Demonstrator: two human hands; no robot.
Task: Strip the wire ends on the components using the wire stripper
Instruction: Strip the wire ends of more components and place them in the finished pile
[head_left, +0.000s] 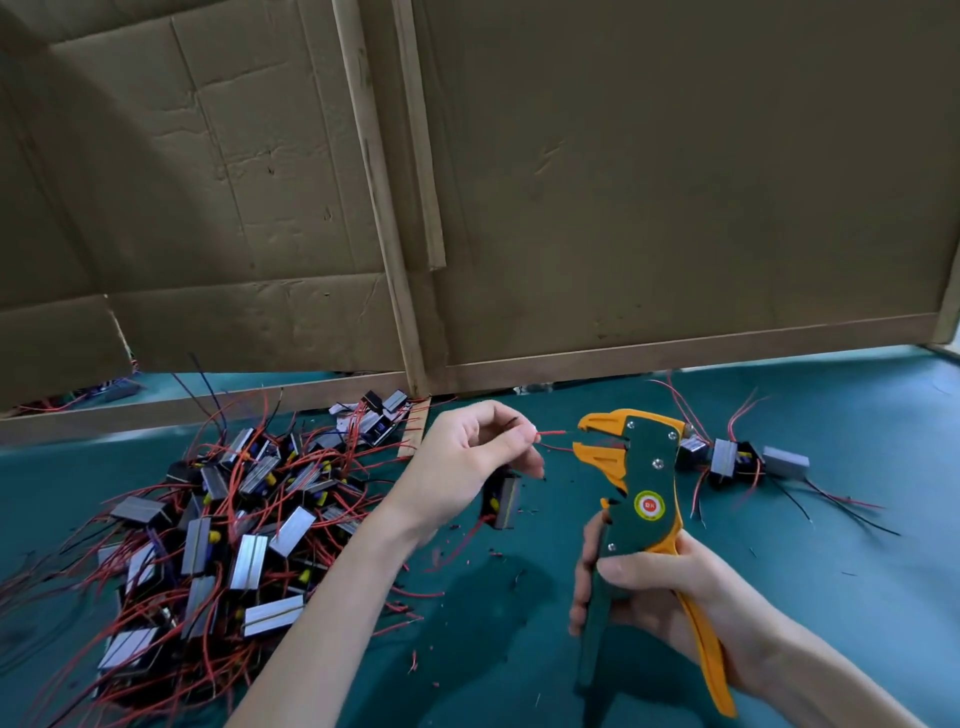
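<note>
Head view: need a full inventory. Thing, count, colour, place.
wire stripper: one, green and yellow, upright at centre right, jaws open
red wire: one, red, its end pointing at the open jaws
component: one, black and silver, just below the left hand
pile of components: many, silver and black with red wires, left on the table
loose components: a few, grey and black, behind the stripper on the right
scraps: many, red and black, on the table between the hands
table: one, teal
cardboard panels: two, brown, wood-framed, along the back
left hand: pinches the red wire
right hand: holds the stripper handles
</note>
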